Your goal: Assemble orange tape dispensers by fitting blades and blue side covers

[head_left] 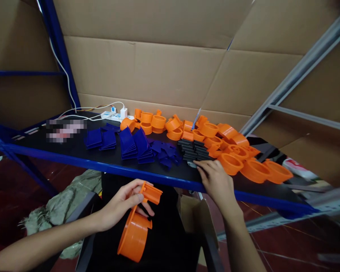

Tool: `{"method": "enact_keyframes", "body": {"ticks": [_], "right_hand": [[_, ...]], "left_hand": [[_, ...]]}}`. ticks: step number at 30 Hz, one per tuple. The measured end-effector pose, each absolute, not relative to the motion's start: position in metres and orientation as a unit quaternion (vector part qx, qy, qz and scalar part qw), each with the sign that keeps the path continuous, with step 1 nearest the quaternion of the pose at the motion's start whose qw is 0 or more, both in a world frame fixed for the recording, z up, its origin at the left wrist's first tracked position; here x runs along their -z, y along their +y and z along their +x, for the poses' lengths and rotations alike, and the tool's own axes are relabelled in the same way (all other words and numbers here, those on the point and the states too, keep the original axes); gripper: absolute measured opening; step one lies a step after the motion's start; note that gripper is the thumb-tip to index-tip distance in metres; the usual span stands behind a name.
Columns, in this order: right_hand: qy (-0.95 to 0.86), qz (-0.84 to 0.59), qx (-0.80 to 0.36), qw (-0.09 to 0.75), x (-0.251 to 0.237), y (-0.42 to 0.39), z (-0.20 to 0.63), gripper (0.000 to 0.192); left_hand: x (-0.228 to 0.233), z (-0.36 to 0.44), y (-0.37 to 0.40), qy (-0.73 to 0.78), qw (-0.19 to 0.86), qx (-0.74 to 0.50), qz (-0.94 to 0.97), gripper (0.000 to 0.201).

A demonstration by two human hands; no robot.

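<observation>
My left hand (133, 196) is closed around the narrow channel-shaped end of an orange plastic part (134, 236). That part's wide ring hangs below my fingers, over my lap. Out at the shelf's front edge, my right hand (217, 179) has its fingertips closed on a small greyish piece (192, 164) at the front of a stack of black plastic pieces (194, 149); its shape is partly hidden. Left of that stack lie small blue plastic pieces (166, 151) in a loose heap. More orange ring parts (229, 163) are piled behind and to the right of the black pieces.
Stacks of flat blue plates (129, 145) sit on the black shelf (70, 145), which has a blue front rail (158, 176). A white power strip (117, 115) with cables lies at the back. Cardboard (147, 71) backs the shelf, and a metal post (297, 71) slants at right.
</observation>
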State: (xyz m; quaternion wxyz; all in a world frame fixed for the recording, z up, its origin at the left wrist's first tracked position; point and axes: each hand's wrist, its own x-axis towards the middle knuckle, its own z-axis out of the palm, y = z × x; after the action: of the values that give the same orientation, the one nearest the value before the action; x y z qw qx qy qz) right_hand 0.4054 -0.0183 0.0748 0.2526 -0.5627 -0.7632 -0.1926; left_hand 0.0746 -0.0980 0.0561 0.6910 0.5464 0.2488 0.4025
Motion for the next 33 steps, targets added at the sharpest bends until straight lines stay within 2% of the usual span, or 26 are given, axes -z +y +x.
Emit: {"method": "enact_keyframes", "body": {"ticks": [9, 18, 20, 22, 26, 29, 33], "right_hand": [[-0.742, -0.569, 0.078, 0.344, -0.08, -0.008, 0.419, 0.019], [-0.731, -0.56, -0.007, 0.39, -0.099, -0.01, 0.416, 0.023], [-0.742, -0.532, -0.055, 0.405, -0.106, -0.023, 0.401, 0.023], [-0.777, -0.478, -0.142, 0.384, -0.116, -0.043, 0.381, 0.021], [-0.828, -0.387, -0.282, 0.291, -0.13, -0.075, 0.335, 0.015], [-0.831, -0.377, -0.307, 0.269, -0.129, -0.078, 0.313, 0.011], [-0.825, -0.394, -0.292, 0.28, -0.12, -0.066, 0.303, 0.008]], "left_hand": [[-0.061, 0.076, -0.097, 0.246, 0.709, -0.395, 0.529, 0.03], [-0.059, 0.076, -0.094, 0.255, 0.719, -0.397, 0.51, 0.031], [-0.059, 0.077, -0.095, 0.258, 0.716, -0.4, 0.51, 0.031], [-0.059, 0.078, -0.096, 0.263, 0.712, -0.4, 0.514, 0.031], [-0.061, 0.079, -0.097, 0.278, 0.704, -0.389, 0.526, 0.031], [-0.062, 0.079, -0.097, 0.271, 0.704, -0.388, 0.529, 0.03], [-0.059, 0.078, -0.095, 0.266, 0.698, -0.395, 0.535, 0.03]]}}
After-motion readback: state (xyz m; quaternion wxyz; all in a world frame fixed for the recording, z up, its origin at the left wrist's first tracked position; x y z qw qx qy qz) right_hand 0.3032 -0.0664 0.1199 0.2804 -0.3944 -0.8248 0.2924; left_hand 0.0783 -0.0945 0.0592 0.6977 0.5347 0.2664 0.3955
